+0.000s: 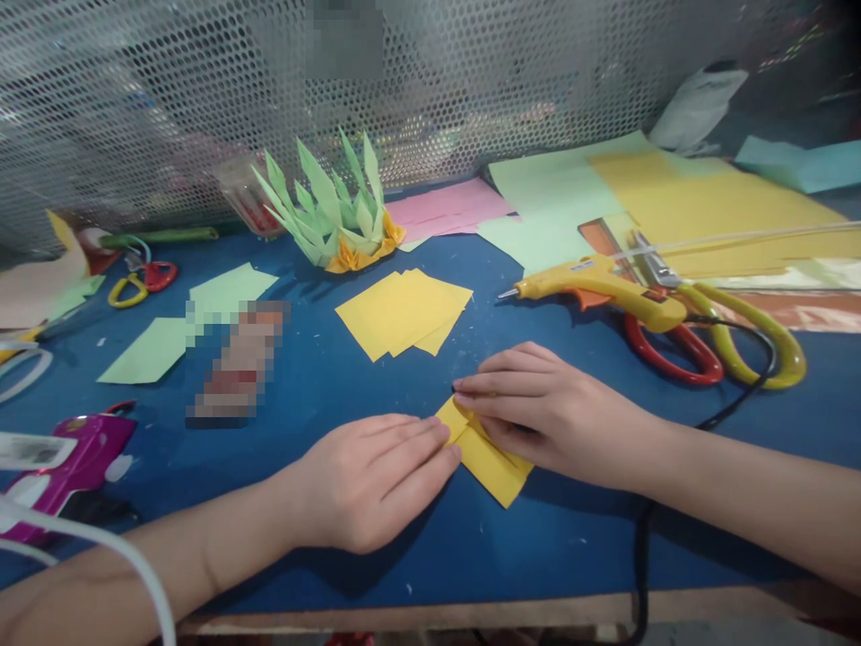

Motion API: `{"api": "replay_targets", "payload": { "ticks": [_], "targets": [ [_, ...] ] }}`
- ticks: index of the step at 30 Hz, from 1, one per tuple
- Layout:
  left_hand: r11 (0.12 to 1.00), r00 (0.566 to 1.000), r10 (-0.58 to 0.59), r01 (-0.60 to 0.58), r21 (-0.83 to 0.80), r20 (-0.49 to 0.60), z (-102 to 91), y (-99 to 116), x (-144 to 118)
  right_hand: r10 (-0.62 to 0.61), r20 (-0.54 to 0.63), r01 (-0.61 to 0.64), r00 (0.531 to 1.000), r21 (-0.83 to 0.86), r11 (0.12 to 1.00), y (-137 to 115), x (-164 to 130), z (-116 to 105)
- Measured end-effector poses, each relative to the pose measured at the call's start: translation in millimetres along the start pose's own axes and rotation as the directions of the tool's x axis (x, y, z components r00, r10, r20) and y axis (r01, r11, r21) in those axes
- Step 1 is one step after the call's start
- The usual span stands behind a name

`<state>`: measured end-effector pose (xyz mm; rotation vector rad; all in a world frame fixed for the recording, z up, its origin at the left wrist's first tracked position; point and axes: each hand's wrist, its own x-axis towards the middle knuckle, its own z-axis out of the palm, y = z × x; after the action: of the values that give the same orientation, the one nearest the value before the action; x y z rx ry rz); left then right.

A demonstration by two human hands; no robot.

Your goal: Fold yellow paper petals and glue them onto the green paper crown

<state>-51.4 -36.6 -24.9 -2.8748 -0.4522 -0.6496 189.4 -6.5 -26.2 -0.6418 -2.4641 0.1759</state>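
Note:
A folded piece of yellow paper [494, 462] lies on the blue table near its front, with creases across it. My left hand [377, 475] presses the paper's left corner with its fingertips, fingers close together. From the other side, my right hand [552, 408] has its fingers closed over the upper right part and hides some of it. Just beyond my hands sits a small stack of yellow paper squares [404, 309]. Behind that stands a folded-paper piece with green pointed leaves [329, 202] and an orange-yellow base.
At right, a yellow glue gun [598, 287] lies by large red-and-yellow-handled scissors [713, 345], its black cable trailing to the table edge. Green paper pieces [152, 350], small scissors [144, 278] and a purple device [81, 467] are at left. A perforated metal panel [437, 99] closes the back.

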Motion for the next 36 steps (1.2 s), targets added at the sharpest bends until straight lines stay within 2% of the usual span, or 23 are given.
{"api": "replay_targets", "payload": {
  "ticks": [6, 13, 17, 23, 30, 36],
  "targets": [
    [0.999, 0.997, -0.035, 0.035, 0.005, -0.069, 1.9, 2.5, 1.8, -0.031, -0.007, 0.031, 0.999, -0.038, 0.999, -1.5, 1.3, -2.5],
    [0.996, 0.999, 0.046, -0.044, 0.078, -0.024, -3.8, 4.5, 5.4, -0.061, -0.035, 0.059, 0.997, -0.08, 0.995, -1.4, 1.2, -0.4],
    [0.999, 0.998, -0.014, 0.016, 0.032, -0.061, -1.0, 3.6, 4.1, -0.046, -0.036, 0.043, 0.998, -0.076, 0.996, -0.7, 0.1, -0.4],
    [0.997, 0.996, -0.071, 0.072, 0.021, -0.058, -1.9, 3.9, 9.7, -0.009, 0.001, 0.009, 1.0, -0.052, 0.999, 0.6, 0.5, -2.8],
    [0.959, 0.964, -0.259, 0.25, -0.136, -0.051, 1.9, 1.9, 20.1, 0.022, -0.003, -0.022, 1.0, -0.02, 1.0, -0.5, 1.8, -1.4],
    [0.963, 0.965, -0.247, 0.235, -0.132, -0.086, 1.4, 1.3, 19.9, -0.039, 0.027, 0.039, 0.999, -0.008, 0.999, -0.3, 0.5, -1.3]
  ]
}}
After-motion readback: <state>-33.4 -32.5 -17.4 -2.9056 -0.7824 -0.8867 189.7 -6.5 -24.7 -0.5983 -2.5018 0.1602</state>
